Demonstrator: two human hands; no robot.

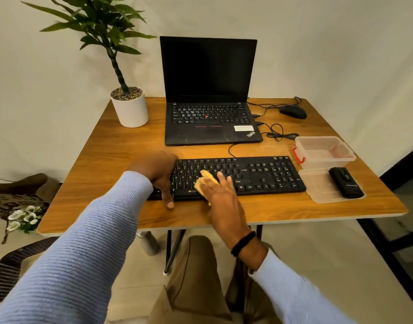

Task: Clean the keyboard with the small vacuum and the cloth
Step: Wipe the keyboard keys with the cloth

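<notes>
A black keyboard (259, 176) lies across the wooden table near its front edge. My left hand (159, 174) grips the keyboard's left end, thumb down on the table in front of it. My right hand (220, 195) presses a small yellow cloth (206, 180) onto the keys left of the middle, fingers spread fairly straight over it. Most of the cloth is hidden under the palm. The small black vacuum (345, 182) lies on a clear plastic lid (317, 188) to the right of the keyboard, away from both hands.
An open black laptop (210, 113) stands behind the keyboard. A potted plant (130, 106) is at the back left, a wired mouse (293, 111) at the back right. A clear plastic box (324, 152) with a red latch sits right of the keyboard. Cables (278, 133) trail between.
</notes>
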